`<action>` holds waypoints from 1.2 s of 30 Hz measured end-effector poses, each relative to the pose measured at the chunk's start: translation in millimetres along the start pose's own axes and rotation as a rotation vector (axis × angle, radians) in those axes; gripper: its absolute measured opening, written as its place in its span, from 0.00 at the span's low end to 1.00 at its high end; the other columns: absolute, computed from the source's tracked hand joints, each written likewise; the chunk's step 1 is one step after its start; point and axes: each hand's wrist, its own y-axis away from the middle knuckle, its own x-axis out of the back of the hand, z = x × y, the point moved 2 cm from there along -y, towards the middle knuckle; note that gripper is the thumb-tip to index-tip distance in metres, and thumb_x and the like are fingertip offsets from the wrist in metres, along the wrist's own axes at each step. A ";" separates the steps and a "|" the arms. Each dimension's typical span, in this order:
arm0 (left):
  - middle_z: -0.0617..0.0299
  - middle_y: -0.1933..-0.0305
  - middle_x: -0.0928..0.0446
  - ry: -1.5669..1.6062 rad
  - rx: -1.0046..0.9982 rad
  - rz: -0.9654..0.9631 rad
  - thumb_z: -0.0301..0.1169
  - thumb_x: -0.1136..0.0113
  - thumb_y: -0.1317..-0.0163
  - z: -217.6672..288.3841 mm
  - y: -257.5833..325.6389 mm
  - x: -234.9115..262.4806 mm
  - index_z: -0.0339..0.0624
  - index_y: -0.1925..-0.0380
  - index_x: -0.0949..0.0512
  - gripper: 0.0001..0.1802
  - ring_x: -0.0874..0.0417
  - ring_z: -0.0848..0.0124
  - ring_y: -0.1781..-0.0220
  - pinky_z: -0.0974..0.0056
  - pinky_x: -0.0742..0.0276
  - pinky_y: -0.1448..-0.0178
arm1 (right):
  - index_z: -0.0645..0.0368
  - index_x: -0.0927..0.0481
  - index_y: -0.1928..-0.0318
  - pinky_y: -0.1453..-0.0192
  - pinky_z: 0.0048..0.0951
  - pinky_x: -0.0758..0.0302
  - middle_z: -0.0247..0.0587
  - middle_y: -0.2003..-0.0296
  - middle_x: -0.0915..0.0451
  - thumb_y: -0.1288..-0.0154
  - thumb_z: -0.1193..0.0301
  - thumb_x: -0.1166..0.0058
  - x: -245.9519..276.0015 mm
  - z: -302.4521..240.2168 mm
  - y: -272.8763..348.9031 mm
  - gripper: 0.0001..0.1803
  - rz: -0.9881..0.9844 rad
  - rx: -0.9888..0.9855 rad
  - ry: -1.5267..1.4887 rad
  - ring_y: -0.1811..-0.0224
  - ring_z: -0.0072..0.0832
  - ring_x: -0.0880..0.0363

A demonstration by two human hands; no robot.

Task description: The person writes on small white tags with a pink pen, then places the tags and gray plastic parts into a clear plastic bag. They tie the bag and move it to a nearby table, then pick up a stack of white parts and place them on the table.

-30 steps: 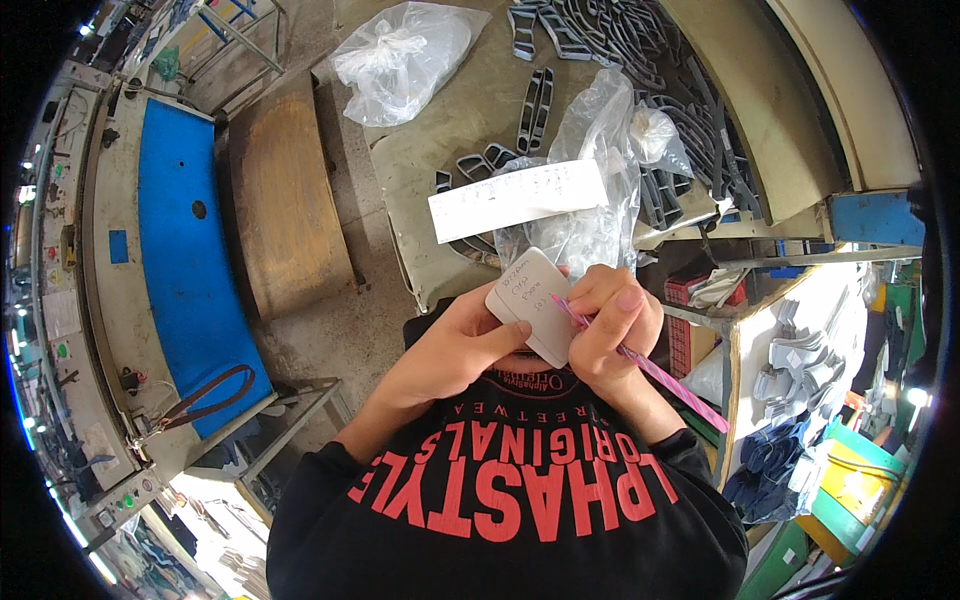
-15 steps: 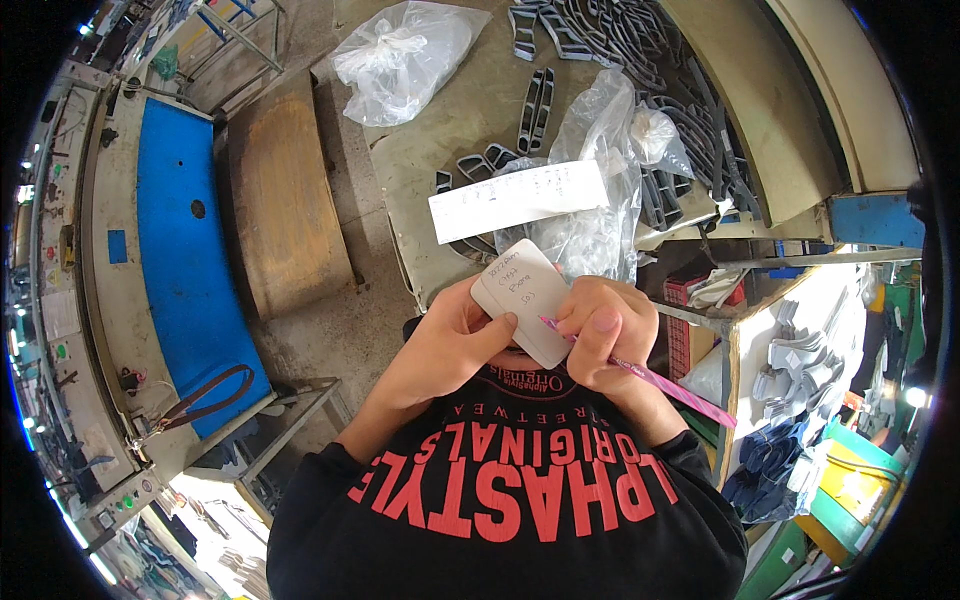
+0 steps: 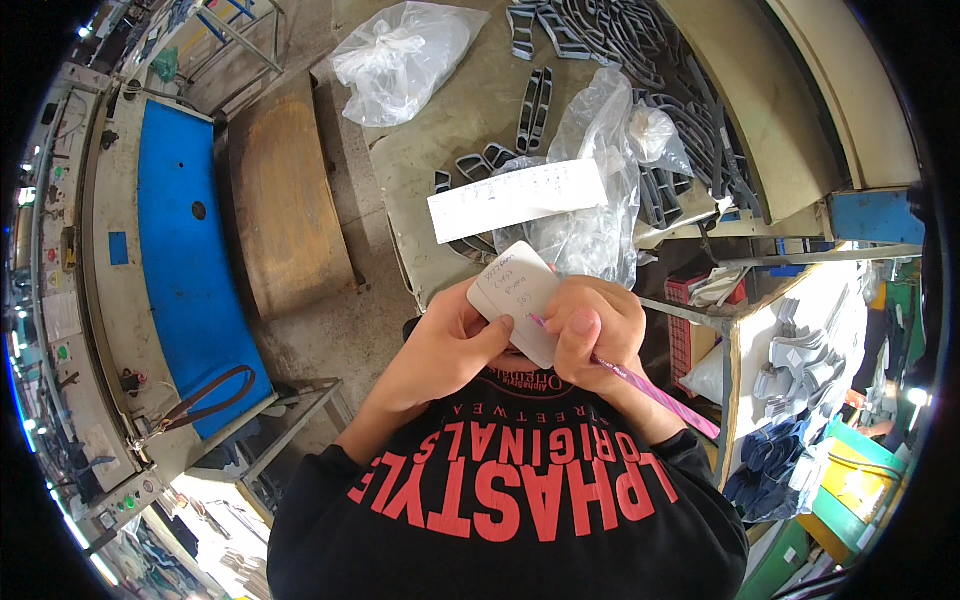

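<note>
At the far left stands a blue-topped metal machine bed [image 3: 180, 250], and beside it a worn brown wooden board [image 3: 285, 200] lies on the floor. Next comes the grey desk [image 3: 480, 110], carrying a crumpled clear plastic bag [image 3: 400, 60], dark grey moulded rubber strips [image 3: 535, 95], a long white paper slip with handwriting [image 3: 515, 198] and a second clear plastic bag [image 3: 600, 180] part-filled with more dark pieces.

Below the desk edge, close to the chest, the left hand [image 3: 445, 345] is closed round a small white rounded-corner card [image 3: 520, 300], thumb on its face, holding it tilted up toward the camera. Just right of it, the right hand [image 3: 595, 330] is curled tight on a slim pink striped pen [image 3: 650, 385], whose tip touches the card's lower part. A few short lines of writing already sit on the card's upper half.

By the look of it, the step in hand is writing entries on the card, partway down. The next stroke calls for the left hand to keep the card steady, since nothing backs it, and for light pressure from the pen tip.

To the right, a shelf [image 3: 800, 330] holds stacked pale grey pieces.
</note>
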 end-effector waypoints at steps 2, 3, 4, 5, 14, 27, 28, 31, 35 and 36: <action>0.48 0.39 0.24 -0.033 -0.028 -0.007 0.18 0.56 0.26 0.6 -1.8 0.2 0.31 0.33 0.35 0.22 0.17 0.57 0.39 0.55 0.12 0.40 | 0.58 0.29 0.77 0.80 0.33 0.31 0.39 0.82 0.26 0.18 0.60 0.62 0.2 0.0 0.7 0.26 0.012 -0.007 -0.001 0.84 0.34 0.25; 0.48 0.39 0.24 -0.014 -0.008 -0.003 0.18 0.56 0.26 0.5 -0.6 -0.2 0.31 0.33 0.35 0.22 0.17 0.58 0.39 0.55 0.12 0.40 | 0.58 0.30 0.77 0.80 0.33 0.31 0.38 0.82 0.26 0.18 0.60 0.62 0.3 0.0 1.1 0.26 0.010 -0.010 -0.004 0.84 0.34 0.25; 0.48 0.38 0.24 0.004 0.012 0.002 0.18 0.56 0.26 0.5 0.4 -0.6 0.31 0.33 0.35 0.22 0.17 0.58 0.39 0.55 0.12 0.40 | 0.58 0.30 0.77 0.80 0.33 0.31 0.38 0.82 0.26 0.18 0.60 0.62 0.5 0.0 1.6 0.26 0.010 -0.013 -0.006 0.84 0.34 0.25; 0.48 0.38 0.24 0.038 0.015 -0.010 0.18 0.56 0.26 0.9 0.7 -1.3 0.30 0.33 0.35 0.22 0.17 0.58 0.39 0.54 0.13 0.40 | 0.58 0.30 0.77 0.80 0.33 0.31 0.38 0.82 0.26 0.18 0.59 0.61 0.2 0.1 1.9 0.26 0.021 -0.013 -0.004 0.84 0.34 0.25; 0.49 0.37 0.24 0.006 0.022 -0.011 0.18 0.56 0.26 2.3 1.1 -1.0 0.30 0.32 0.35 0.23 0.18 0.58 0.38 0.55 0.13 0.39 | 0.57 0.31 0.77 0.80 0.33 0.32 0.39 0.82 0.25 0.18 0.58 0.61 -1.5 0.7 4.1 0.27 0.098 -0.013 -0.010 0.84 0.34 0.26; 0.49 0.35 0.25 -0.005 0.009 -0.048 0.19 0.55 0.26 1.9 -0.5 -2.9 0.30 0.32 0.36 0.23 0.19 0.60 0.37 0.56 0.15 0.37 | 0.57 0.30 0.77 0.79 0.32 0.30 0.39 0.82 0.24 0.18 0.60 0.63 3.9 -4.7 2.3 0.26 0.120 -0.050 0.019 0.84 0.35 0.24; 0.49 0.36 0.25 0.008 0.024 -0.052 0.19 0.55 0.25 1.2 -0.8 -3.0 0.31 0.32 0.36 0.23 0.19 0.59 0.37 0.56 0.15 0.37 | 0.57 0.30 0.77 0.79 0.32 0.30 0.39 0.82 0.24 0.18 0.60 0.63 4.2 -5.0 2.3 0.26 0.108 -0.060 0.049 0.84 0.35 0.24; 0.49 0.37 0.24 -0.022 0.007 -0.071 0.20 0.55 0.25 -0.7 -3.2 -3.3 0.31 0.32 0.36 0.23 0.19 0.58 0.37 0.54 0.14 0.38 | 0.57 0.29 0.77 0.79 0.32 0.30 0.40 0.81 0.23 0.18 0.61 0.64 5.4 -4.8 3.5 0.26 0.076 -0.088 0.111 0.83 0.35 0.24; 0.49 0.38 0.24 0.000 0.004 -0.083 0.21 0.55 0.24 -5.1 -5.4 -2.4 0.31 0.32 0.37 0.22 0.18 0.56 0.38 0.51 0.14 0.38 | 0.58 0.28 0.76 0.79 0.31 0.30 0.40 0.81 0.23 0.18 0.61 0.65 5.5 -2.0 6.2 0.26 0.149 -0.058 0.082 0.84 0.35 0.24; 0.50 0.38 0.25 0.016 0.035 -0.067 0.21 0.55 0.24 -7.2 -6.2 -1.5 0.31 0.32 0.36 0.22 0.18 0.57 0.39 0.53 0.14 0.39 | 0.58 0.28 0.76 0.79 0.30 0.30 0.40 0.81 0.23 0.18 0.61 0.65 4.9 -1.1 6.9 0.26 0.163 -0.045 0.067 0.84 0.34 0.25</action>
